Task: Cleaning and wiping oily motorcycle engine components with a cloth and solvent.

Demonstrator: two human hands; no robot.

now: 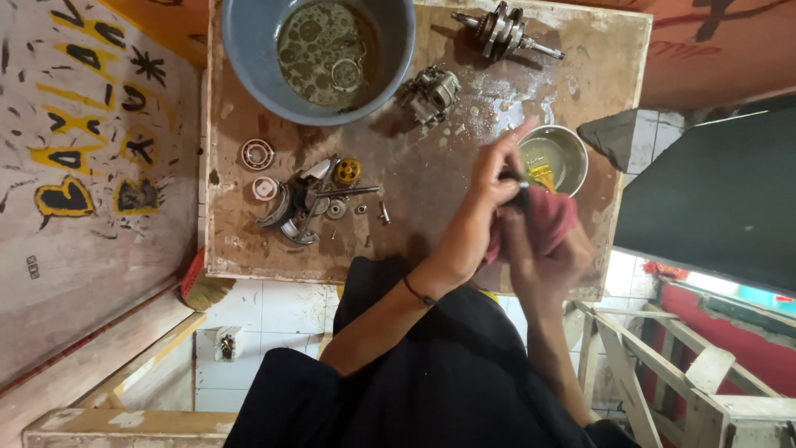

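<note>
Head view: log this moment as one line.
left hand: grips small dark part | right hand: holds red rag around it | metal bowl: yellow brush inside | blue basin: murky liquid | crankshaft: far edge

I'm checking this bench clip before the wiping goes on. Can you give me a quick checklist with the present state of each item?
1. Red rag gripped in right hand: ok.
2. Left hand on the dark small part at the rag: ok.
3. What that part is: cannot tell.
4. Metal bowl with yellow brush upright beside the hands: ok.
5. Loose parts lying apart from the hands: ok.
6. Wooden bench top dry: not ok, wet patches.
</note>
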